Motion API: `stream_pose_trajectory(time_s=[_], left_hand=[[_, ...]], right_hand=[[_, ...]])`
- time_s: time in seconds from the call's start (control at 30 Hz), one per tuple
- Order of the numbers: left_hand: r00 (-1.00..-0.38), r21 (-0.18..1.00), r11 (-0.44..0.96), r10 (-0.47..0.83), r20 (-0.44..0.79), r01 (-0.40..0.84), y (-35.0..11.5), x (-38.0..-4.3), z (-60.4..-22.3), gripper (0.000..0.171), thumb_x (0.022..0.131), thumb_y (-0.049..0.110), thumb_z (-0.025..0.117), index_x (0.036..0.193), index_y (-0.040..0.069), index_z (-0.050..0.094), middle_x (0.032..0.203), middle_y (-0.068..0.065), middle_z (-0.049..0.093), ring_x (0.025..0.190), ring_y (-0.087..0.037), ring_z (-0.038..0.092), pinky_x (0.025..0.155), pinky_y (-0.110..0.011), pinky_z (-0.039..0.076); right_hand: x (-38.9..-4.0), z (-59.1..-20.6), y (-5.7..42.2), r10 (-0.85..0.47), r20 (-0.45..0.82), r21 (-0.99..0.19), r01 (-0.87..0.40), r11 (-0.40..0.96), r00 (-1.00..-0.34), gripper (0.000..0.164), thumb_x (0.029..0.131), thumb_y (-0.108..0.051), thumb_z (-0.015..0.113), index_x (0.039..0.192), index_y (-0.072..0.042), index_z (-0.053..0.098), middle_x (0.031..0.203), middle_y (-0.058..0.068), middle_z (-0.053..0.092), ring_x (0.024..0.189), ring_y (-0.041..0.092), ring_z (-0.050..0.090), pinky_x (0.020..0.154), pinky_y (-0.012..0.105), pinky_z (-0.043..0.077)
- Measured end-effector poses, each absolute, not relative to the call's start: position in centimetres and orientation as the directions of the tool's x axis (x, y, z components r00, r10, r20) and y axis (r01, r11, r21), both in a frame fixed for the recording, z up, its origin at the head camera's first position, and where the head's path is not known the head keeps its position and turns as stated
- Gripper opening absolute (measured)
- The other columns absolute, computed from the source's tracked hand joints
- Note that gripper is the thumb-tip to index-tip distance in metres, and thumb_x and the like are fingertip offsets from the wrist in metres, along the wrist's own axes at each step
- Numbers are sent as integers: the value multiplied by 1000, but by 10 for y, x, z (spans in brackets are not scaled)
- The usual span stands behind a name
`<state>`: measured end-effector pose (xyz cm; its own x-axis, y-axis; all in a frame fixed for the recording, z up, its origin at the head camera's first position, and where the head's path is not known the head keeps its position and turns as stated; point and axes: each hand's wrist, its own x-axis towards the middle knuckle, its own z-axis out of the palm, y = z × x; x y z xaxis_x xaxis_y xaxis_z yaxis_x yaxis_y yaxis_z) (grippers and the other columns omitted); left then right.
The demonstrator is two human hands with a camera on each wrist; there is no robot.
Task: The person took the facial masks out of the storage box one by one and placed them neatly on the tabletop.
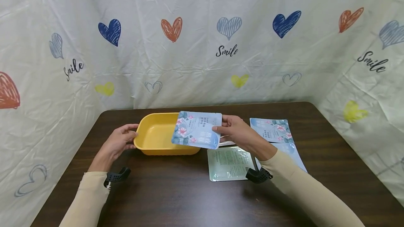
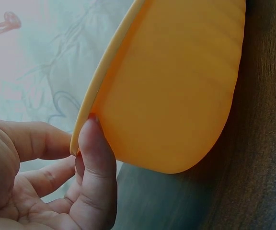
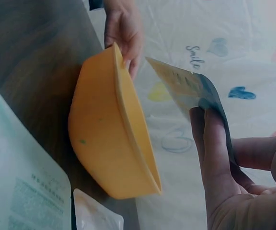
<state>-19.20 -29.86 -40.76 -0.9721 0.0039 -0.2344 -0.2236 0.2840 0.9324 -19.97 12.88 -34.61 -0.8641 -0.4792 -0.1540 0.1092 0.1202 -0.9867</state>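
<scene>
My left hand (image 1: 118, 141) pinches the left end of the rim of a yellow plastic basin (image 1: 157, 130). In the left wrist view the thumb (image 2: 97, 153) lies against the outer side just under that rim. Between thumb and fingers, my right hand (image 1: 240, 132) holds a flat light-blue sachet (image 1: 197, 129) printed with pink flowers. The sachet hangs over the right part of the basin and hides it from the head view. From the right wrist view, the sachet (image 3: 207, 91) is apart from the basin (image 3: 104, 129), clear of its rim.
On the dark wooden table (image 1: 176, 192), right of the basin, lie a pale green sachet (image 1: 228, 165) and blue floral sachets (image 1: 273, 130), partly covered by my right forearm. A white cloth with hearts (image 1: 170, 29) hangs behind and beside the table.
</scene>
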Motion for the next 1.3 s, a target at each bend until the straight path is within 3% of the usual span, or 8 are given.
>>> stream_pose_trajectory(time_s=[0.23, 0.37, 0.47, 0.6, 1.07, 1.3], left_hand=[[-971, 931, 285, 3, -237, -227, -298, -192, -407, 52, 104, 13, 53, 153, 3, 39, 115, -16, 61, 85, -19, 65, 73, -30, 60], [-971, 932, 282, 3, -237, -227, -298, -193, -408, 52, 103, 13, 54, 153, 3, 39, 121, -22, 59, 87, -21, 65, 73, -30, 60], [-971, 931, 285, -1, -238, -228, -297, -193, -409, 52, 104, 14, 54, 153, 4, 39, 121, -22, 58, 88, -22, 65, 73, -30, 61], [-971, 930, 287, -4, -238, -229, -297, -193, -409, 53, 104, 14, 54, 153, 4, 39, 122, -22, 58, 88, -22, 65, 74, -30, 61], [-969, 927, 287, -13, -246, -239, -298, -195, -412, 54, 104, 16, 54, 154, 4, 38, 126, -23, 57, 89, -23, 64, 73, -29, 60], [-970, 932, 278, -8, -242, -235, -298, -194, -412, 53, 104, 16, 54, 154, 5, 39, 126, -24, 58, 86, -21, 65, 73, -29, 60]], right_hand=[[-191, -350, 148, -480, -169, -982, 106, 156, -861, 49, 99, -11, 64, 143, 2, 48, 125, 21, 66, 98, 26, 71, 79, 37, 60], [-185, -354, 158, -472, -180, -979, 111, 169, -863, 48, 99, -12, 66, 141, 3, 49, 136, 18, 55, 99, 27, 71, 78, 37, 60], [-179, -356, 166, -464, -198, -975, 127, 180, -864, 49, 98, -14, 67, 140, 4, 50, 136, 16, 56, 100, 28, 71, 79, 37, 61], [-171, -359, 176, -463, -216, -970, 135, 203, -860, 52, 99, -18, 66, 142, 5, 48, 126, 17, 68, 101, 28, 71, 81, 38, 60], [-147, -367, 204, -556, -223, -974, 160, 162, -800, 68, 100, -16, 65, 153, 8, 29, 136, 20, 62, 105, 28, 70, 83, 39, 61], [-136, -374, 215, -542, -257, -965, 176, 196, -801, 64, 98, -16, 67, 148, 8, 35, 131, 16, 66, 101, 27, 71, 78, 37, 61]])
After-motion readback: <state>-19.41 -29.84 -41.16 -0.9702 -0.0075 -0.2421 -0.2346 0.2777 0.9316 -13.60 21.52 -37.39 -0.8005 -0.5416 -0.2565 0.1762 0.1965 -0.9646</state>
